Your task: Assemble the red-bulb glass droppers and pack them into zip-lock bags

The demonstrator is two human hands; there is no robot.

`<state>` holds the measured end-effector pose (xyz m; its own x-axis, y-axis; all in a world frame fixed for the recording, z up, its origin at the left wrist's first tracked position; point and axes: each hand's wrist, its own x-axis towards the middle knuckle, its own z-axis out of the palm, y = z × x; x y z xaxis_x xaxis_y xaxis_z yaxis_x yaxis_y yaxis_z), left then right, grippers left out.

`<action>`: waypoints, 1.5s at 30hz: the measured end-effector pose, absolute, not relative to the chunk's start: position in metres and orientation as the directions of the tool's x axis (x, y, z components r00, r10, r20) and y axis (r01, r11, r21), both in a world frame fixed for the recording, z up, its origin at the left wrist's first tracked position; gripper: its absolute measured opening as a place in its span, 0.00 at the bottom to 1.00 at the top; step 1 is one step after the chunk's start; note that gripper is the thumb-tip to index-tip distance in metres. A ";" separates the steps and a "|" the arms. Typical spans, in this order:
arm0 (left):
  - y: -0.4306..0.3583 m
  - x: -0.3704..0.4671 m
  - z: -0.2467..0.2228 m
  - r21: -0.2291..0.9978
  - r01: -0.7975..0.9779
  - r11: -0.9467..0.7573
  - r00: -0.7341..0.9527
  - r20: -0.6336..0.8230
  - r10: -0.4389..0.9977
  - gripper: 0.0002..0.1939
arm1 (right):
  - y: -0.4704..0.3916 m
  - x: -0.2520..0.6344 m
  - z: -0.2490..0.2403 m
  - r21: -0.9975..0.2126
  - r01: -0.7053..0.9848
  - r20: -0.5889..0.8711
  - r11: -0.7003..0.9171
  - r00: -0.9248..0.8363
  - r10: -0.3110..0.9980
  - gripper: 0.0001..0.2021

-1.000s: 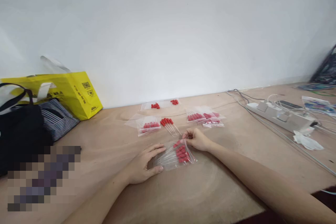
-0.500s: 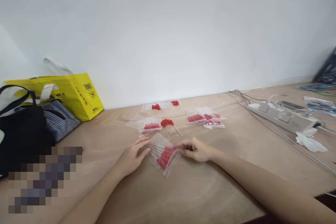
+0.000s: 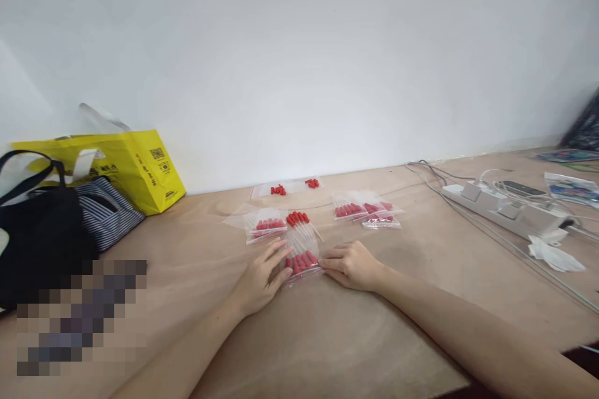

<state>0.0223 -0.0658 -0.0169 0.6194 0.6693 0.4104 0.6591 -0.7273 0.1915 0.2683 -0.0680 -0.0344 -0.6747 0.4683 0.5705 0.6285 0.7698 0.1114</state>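
Note:
A clear zip bag (image 3: 303, 255) holding several red-tipped white sticks lies upright-facing on the table, its zip edge toward me. My left hand (image 3: 262, 275) rests at the bag's left side, fingers apart and fingertips touching it. At the right corner, my right hand (image 3: 352, 266) has its fingers pressed together on the bag's edge. Just behind, loose red-tipped sticks (image 3: 298, 219) partly overlap with the bag. Filled bags lie to the left (image 3: 269, 225) and to the right (image 3: 349, 209) of them.
Near the wall, a clear bag (image 3: 294, 187) bears small red pieces (image 3: 312, 183). A yellow bag (image 3: 161, 177), a black bag (image 3: 42, 237) and a striped pouch (image 3: 105, 212) stand left. A white power strip (image 3: 505, 207) with cables and a crumpled tissue (image 3: 555, 254) lie right.
The held bag has turned from a slant to nearly straight and moved slightly right and away from me. My left hand has followed it to the right; my right hand's fingers have shifted along its edge.

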 end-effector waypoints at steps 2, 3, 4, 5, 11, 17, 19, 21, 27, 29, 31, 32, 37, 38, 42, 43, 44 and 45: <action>-0.064 0.023 -0.016 0.169 0.607 -0.776 0.628 0.498 0.599 0.15 | -0.067 0.269 -0.034 0.175 0.633 0.576 0.754 -0.687 0.443 0.10; -0.064 0.023 -0.015 0.148 0.574 -0.806 0.647 0.521 0.557 0.15 | -0.066 0.269 -0.034 0.201 0.633 0.581 0.748 -0.692 0.429 0.09; -0.066 0.023 -0.015 0.117 0.538 -0.835 0.674 0.535 0.509 0.15 | -0.066 0.269 -0.034 0.226 0.633 0.589 0.740 -0.694 0.414 0.09; -0.067 0.023 -0.015 0.072 0.503 -0.861 0.700 0.551 0.455 0.15 | -0.065 0.270 -0.034 0.250 0.632 0.599 0.733 -0.696 0.396 0.09; -0.070 0.024 -0.022 -0.350 0.418 -0.838 0.792 0.593 0.147 0.10 | -0.060 0.271 -0.038 0.368 0.590 0.625 0.719 -0.729 0.279 0.10; -0.062 0.026 -0.025 -0.434 0.485 -0.759 0.777 0.613 0.145 0.11 | -0.055 0.270 -0.038 0.381 0.585 0.648 0.717 -0.721 0.244 0.10; -0.060 0.025 -0.025 -0.442 0.484 -0.756 0.778 0.612 0.141 0.11 | -0.055 0.270 -0.038 0.391 0.591 0.669 0.706 -0.709 0.223 0.10; -0.059 0.024 -0.024 -0.450 0.473 -0.758 0.783 0.608 0.128 0.10 | -0.054 0.270 -0.038 0.403 0.599 0.696 0.692 -0.692 0.193 0.09; -0.054 0.022 -0.023 -0.458 0.414 -0.787 0.802 0.592 0.077 0.11 | -0.052 0.269 -0.039 0.481 0.519 0.666 0.707 -0.740 0.090 0.07; -0.053 0.022 -0.022 -0.462 0.396 -0.793 0.805 0.590 0.058 0.11 | -0.051 0.269 -0.039 0.500 0.493 0.653 0.712 -0.754 0.063 0.08; -0.054 0.023 -0.019 -0.466 0.383 -0.798 0.806 0.591 0.042 0.10 | -0.051 0.269 -0.038 0.509 0.485 0.649 0.712 -0.759 0.053 0.08; -0.054 0.024 -0.018 -0.468 0.379 -0.799 0.805 0.592 0.036 0.10 | -0.051 0.269 -0.039 0.506 0.489 0.652 0.711 -0.756 0.056 0.08; -0.056 0.030 -0.012 -0.473 0.372 -0.799 0.797 0.604 0.013 0.06 | -0.052 0.266 -0.040 0.462 0.543 0.694 0.701 -0.714 0.095 0.09; -0.055 0.031 -0.011 -0.470 0.377 -0.798 0.789 0.614 0.011 0.06 | -0.052 0.265 -0.040 0.454 0.552 0.700 0.699 -0.707 0.103 0.09; -0.054 0.039 -0.012 -0.459 0.390 -0.798 0.757 0.654 -0.007 0.06 | -0.054 0.260 -0.040 0.431 0.577 0.712 0.693 -0.689 0.131 0.08; -0.054 0.040 -0.012 -0.460 0.383 -0.801 0.755 0.655 -0.015 0.06 | -0.055 0.260 -0.040 0.430 0.583 0.716 0.690 -0.685 0.132 0.08; -0.054 0.041 -0.012 -0.462 0.375 -0.804 0.756 0.654 -0.023 0.06 | -0.055 0.259 -0.039 0.431 0.587 0.720 0.685 -0.682 0.131 0.07; -0.054 0.041 -0.013 -0.463 0.367 -0.807 0.757 0.653 -0.030 0.06 | -0.055 0.258 -0.039 0.435 0.588 0.721 0.682 -0.681 0.128 0.07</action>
